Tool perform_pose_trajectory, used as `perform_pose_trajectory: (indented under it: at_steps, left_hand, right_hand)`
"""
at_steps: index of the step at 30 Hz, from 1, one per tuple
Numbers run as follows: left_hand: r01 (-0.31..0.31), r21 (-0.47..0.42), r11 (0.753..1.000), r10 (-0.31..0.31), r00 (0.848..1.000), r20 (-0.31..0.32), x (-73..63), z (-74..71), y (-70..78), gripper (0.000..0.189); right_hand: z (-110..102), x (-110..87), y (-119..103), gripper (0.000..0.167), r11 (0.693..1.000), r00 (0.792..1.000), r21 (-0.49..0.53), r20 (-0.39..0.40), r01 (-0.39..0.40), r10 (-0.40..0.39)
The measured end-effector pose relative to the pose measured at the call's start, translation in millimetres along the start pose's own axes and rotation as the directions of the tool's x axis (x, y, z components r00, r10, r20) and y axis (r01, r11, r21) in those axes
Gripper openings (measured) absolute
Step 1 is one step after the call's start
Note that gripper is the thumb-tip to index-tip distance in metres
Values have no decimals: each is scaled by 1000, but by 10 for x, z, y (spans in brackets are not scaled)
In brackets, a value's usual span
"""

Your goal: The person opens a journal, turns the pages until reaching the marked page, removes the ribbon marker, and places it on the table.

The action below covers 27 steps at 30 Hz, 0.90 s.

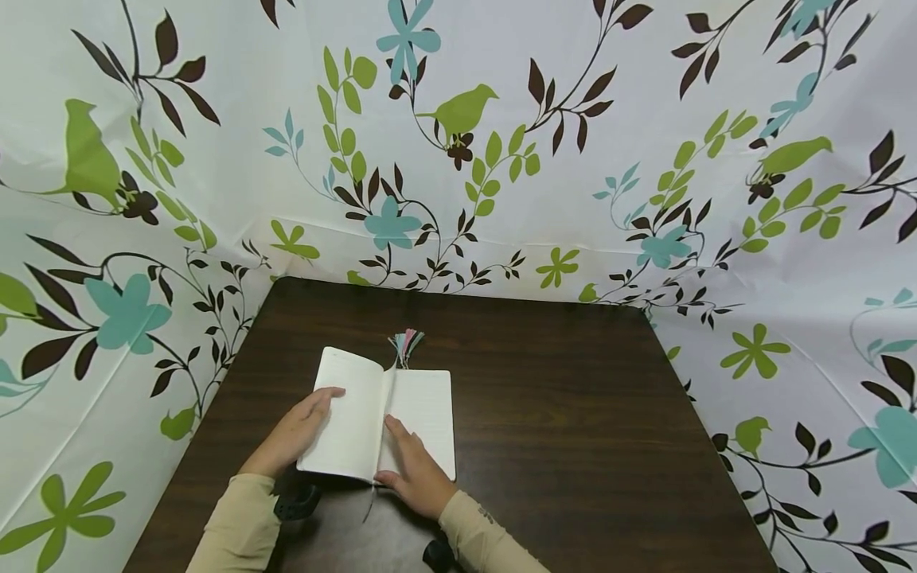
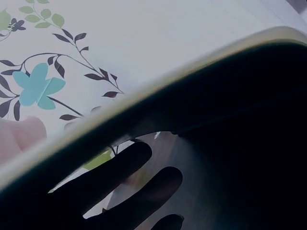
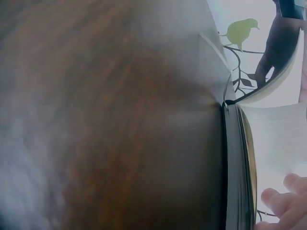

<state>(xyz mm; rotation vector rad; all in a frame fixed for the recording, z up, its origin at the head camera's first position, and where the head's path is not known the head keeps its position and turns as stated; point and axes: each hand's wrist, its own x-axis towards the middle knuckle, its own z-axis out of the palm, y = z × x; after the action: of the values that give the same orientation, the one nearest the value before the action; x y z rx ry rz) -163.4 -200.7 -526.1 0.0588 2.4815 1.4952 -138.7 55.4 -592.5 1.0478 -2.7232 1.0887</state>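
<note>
A notebook (image 1: 351, 422) lies open on the dark wooden table, its left half raised and tilted off the surface. My left hand (image 1: 294, 434) holds that half, thumb on the pale page. In the left wrist view the fingers (image 2: 160, 189) spread beneath the dark cover (image 2: 216, 96), with the thumb (image 2: 24, 136) on the other side. My right hand (image 1: 419, 473) rests on the lined right page near the spine, fingers fairly straight. From the right wrist, the stacked page edges (image 3: 235, 167) show beside my fingertips (image 3: 273, 199). A thin ribbon (image 1: 370, 505) trails below the spine.
Pink, teal and white tassels (image 1: 407, 346) stick out past the notebook's top edge. Dark wood tabletop (image 1: 573, 414) extends to the right and behind. Patterned white cloth (image 1: 487, 48) with leaves, birds and flowers surrounds the table's back and sides.
</note>
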Motion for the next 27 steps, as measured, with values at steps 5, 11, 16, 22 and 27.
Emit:
perform_pose_trajectory:
  at_steps: [5, 11, 16, 22, 27]
  left_hand:
    - [-19, -17, 1000, 19, 1000, 12, 16, -3, -8, 54]
    - [-43, -35, 998, 44, 999, 23, 17, -2, -2, 57]
    - [-12, -41, 999, 14, 999, 33, 30, 5, 5, 67]
    - [-23, -2, 1000, 23, 1000, 16, 36, -2, 7, 79]
    - [-55, -5, 998, 55, 998, 25, 42, -22, 3, 82]
  right_hand:
    - [42, 22, -11, 84, 999, 999, -37, -1, 40, -40]
    - [55, 40, -41, 72, 992, 997, -120, 67, 40, -32]
    - [68, 36, -54, 59, 982, 993, -178, 103, 70, -52]
    - [58, 38, -60, 55, 976, 987, -190, 140, 108, -82]
    - [41, 38, -37, 53, 975, 982, -193, 169, 111, -79]
